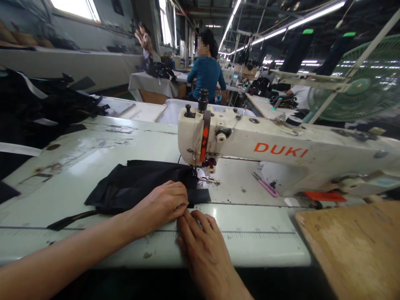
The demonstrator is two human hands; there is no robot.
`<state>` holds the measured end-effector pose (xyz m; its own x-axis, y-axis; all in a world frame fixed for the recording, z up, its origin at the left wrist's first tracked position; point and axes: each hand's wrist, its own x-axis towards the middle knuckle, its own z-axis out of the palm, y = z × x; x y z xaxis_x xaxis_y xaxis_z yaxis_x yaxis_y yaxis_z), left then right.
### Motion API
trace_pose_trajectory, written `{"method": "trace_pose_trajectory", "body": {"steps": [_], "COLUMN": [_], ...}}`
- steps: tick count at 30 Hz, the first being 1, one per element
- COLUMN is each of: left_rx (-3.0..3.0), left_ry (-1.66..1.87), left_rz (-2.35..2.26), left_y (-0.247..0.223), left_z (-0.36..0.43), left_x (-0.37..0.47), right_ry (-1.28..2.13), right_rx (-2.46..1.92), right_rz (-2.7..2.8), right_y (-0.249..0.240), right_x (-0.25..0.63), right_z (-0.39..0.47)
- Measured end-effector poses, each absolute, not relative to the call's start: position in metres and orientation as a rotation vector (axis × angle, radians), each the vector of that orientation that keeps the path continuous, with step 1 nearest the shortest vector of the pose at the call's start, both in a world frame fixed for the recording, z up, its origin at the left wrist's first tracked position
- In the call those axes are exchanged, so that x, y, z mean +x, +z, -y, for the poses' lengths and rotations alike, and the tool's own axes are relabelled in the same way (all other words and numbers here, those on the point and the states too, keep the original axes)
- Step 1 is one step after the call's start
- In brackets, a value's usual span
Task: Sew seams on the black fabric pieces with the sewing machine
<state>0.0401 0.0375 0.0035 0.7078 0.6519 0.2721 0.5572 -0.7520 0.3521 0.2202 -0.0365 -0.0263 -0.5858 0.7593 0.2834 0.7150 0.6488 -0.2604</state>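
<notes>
A piece of black fabric (125, 187) lies on the pale table, its right end beneath the presser foot of a white sewing machine (237, 137). A narrow black strip pokes out to the right at its near corner, and another trails off to the left. My left hand (168, 202) is closed at the fabric's near edge, fingers curled and pressed on the cloth. Right against it, my right hand (203, 239) has bent fingers whose tips meet the left fingers at that same edge. What the fingertips pinch is largely hidden.
Pink-handled thread snips (265, 184) lie under the machine arm. A wooden board (353, 246) sits at the right. Dark cloth pieces (34, 104) are heaped at the left. Behind the machine a person in a blue top (206, 75) sits; a green fan (359, 83) stands at the right.
</notes>
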Motion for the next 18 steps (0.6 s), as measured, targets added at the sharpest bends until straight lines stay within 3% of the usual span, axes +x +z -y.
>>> {"method": "trace_pose_trajectory", "body": {"steps": [9,18], "left_rx": [2.616,2.474], "left_ry": [0.424,0.543], "left_rz": [-0.881,-1.124], "left_y": [0.018,0.004], "left_z": [-0.046,-0.041], "left_x": [0.046,0.045], "right_ry": [0.206,0.253], "right_rx": [-1.142,-1.143], "right_rz": [2.493,2.418], "right_y": [-0.027,-0.024], "right_x": [0.222,0.228], "right_z": [0.037,0.037]}}
